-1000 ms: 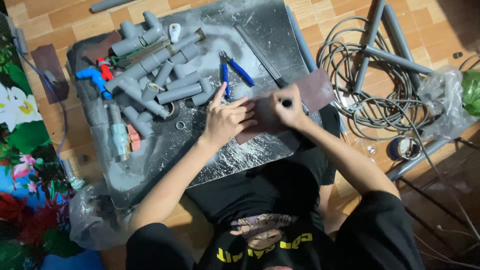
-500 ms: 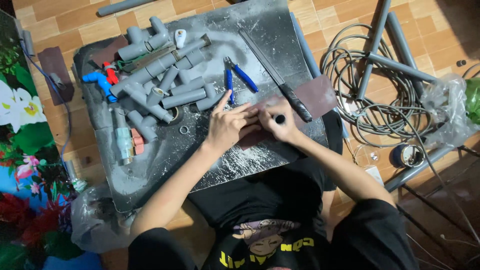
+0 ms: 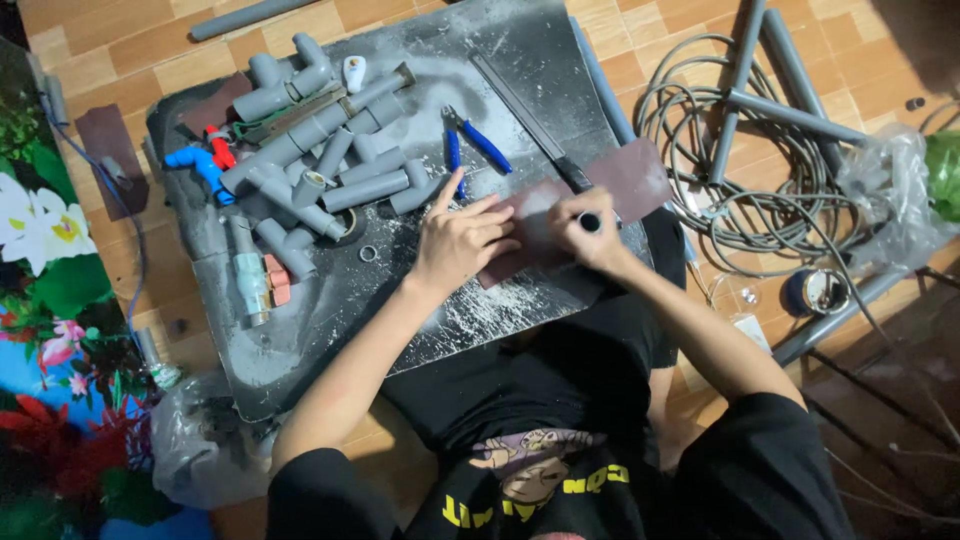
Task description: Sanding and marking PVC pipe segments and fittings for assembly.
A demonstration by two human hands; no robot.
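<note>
Right hand [image 3: 590, 232] slid nearer, perhaps gripping ring [image 3: 591, 222]

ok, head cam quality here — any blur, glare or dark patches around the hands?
Head view: mostly sharp; the right hand is slightly motion-blurred on the brown sandpaper sheet, the left hand crisper. No hard glare; white dust on the dark work board reads bright. The lower right floor and upper right corner fall into shadow. Wide lens bends the edges a little.
</note>
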